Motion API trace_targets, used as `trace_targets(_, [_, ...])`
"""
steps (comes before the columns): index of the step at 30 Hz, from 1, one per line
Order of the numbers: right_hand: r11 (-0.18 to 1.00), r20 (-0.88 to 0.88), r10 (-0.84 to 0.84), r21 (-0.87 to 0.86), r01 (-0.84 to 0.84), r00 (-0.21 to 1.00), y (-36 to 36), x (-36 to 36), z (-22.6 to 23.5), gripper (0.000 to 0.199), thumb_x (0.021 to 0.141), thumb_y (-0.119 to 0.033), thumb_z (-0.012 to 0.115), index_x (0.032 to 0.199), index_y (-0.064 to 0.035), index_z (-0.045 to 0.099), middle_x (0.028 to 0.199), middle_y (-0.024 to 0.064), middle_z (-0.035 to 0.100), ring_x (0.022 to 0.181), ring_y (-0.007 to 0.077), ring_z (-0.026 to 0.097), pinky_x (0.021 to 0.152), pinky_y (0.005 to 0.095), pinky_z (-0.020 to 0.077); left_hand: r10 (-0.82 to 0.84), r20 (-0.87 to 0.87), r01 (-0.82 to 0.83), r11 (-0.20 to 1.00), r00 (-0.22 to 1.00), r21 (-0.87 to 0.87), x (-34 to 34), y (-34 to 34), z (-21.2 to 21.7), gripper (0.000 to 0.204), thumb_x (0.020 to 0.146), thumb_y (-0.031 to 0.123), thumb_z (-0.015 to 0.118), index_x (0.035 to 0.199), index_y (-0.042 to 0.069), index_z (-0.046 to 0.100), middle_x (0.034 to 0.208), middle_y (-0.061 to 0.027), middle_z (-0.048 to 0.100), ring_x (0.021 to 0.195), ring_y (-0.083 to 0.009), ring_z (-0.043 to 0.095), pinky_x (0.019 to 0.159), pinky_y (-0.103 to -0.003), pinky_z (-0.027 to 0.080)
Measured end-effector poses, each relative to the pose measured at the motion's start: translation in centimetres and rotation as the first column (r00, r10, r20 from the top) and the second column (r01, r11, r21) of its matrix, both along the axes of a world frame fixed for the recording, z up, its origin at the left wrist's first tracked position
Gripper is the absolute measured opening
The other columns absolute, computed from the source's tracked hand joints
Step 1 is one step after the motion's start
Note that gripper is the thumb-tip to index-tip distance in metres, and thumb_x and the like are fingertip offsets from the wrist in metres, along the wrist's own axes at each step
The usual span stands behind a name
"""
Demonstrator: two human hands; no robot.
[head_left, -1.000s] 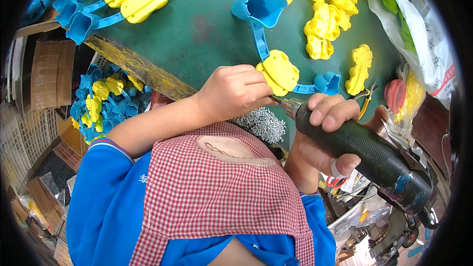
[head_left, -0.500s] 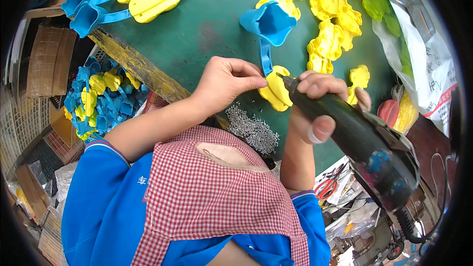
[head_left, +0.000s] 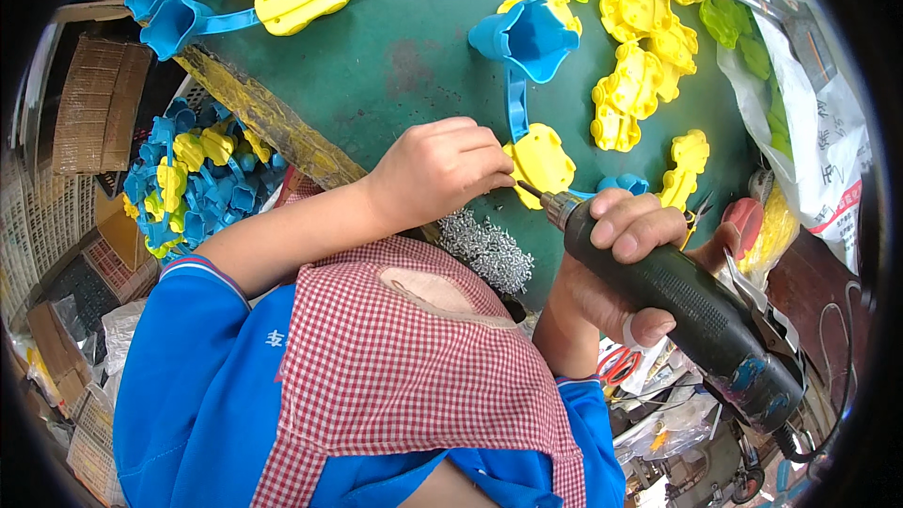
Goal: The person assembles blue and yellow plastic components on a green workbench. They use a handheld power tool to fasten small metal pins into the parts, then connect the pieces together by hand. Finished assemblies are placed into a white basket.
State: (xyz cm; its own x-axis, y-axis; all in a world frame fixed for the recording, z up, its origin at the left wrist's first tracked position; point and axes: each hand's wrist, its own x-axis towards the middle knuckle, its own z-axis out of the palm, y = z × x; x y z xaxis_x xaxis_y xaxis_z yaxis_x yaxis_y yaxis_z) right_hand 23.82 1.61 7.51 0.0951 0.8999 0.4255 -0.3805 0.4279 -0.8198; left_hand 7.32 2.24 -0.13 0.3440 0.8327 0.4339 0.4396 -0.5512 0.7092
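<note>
The right hand [head_left: 632,254] is wrapped fully closed around a black electric screwdriver [head_left: 687,310], whose long axis slants up-left so its bit ends at the yellow plastic piece [head_left: 541,160] on the green tabletop [head_left: 395,66]. The left hand [head_left: 442,169], nearer that piece, pinches fingertips shut at its edge, just left of the bit. A pile of screws [head_left: 487,249] lies below both grips.

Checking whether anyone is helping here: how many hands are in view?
2. The left hand pinches the edge of the yellow plate on the green table; the right hand grips the black power screwdriver. No other hands show.
</note>
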Motion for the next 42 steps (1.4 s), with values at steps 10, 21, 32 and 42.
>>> trace_targets(10, [1.000,0.001,0.023,0.000,-0.023,1.000,-0.6,-0.3,0.1,0.091,0.076,-0.059,0.069,0.141,-0.0170,0.021,0.076,0.0082,0.056,0.069,0.0230,0.059,0.071,0.0419,0.0496,-0.018,0.079,0.017,1.000,0.997,0.014,0.7,0.1,1.5,0.026,0.059,0.009,0.080,0.078,0.005,0.062,0.072,-0.0059,0.061,0.067,-0.0229,0.059,0.060,-0.032,0.050])
trace_targets(21, [0.973,0.189,-0.175,0.182,0.140,0.966,-0.2,-1.7,-3.7,0.081,0.079,-0.058,0.067,0.128,-0.0089,0.025,0.077,0.0122,0.058,0.065,0.0261,0.061,0.065,0.0412,0.0545,0.057,-0.025,-0.057,0.689,0.998,-0.723,3.0,1.6,-0.8,0.039,0.071,0.034,0.072,0.085,-0.001,0.063,0.079,-0.0225,0.066,0.078,-0.0387,0.065,0.071,-0.045,0.052])
trace_targets(32, [0.978,-0.156,0.130,0.183,-0.101,0.979,1.1,3.9,1.6,0.056,0.079,-0.056,0.060,0.097,-0.0027,0.058,0.080,0.0035,0.043,0.073,0.0190,0.047,0.075,0.0358,0.0387,0.352,0.263,-0.132,0.786,0.898,-0.604,-5.4,-3.3,0.4,0.041,0.076,0.039,0.073,0.085,0.000,0.065,0.082,-0.0206,0.067,0.080,-0.0361,0.066,0.073,-0.042,0.052])
trace_targets(42, [0.979,0.035,-0.206,0.014,0.206,0.978,1.3,2.1,-0.3,0.058,0.076,-0.056,0.064,0.087,-0.0017,0.049,0.080,0.0059,0.046,0.073,0.0209,0.047,0.076,0.0387,0.0359,0.816,0.345,-0.410,0.147,-0.464,-0.900,-19.5,-15.0,-10.3,0.035,0.095,0.034,0.054,0.110,0.002,0.051,0.078,-0.0105,0.061,0.054,-0.0199,0.059,0.044,-0.030,0.047])
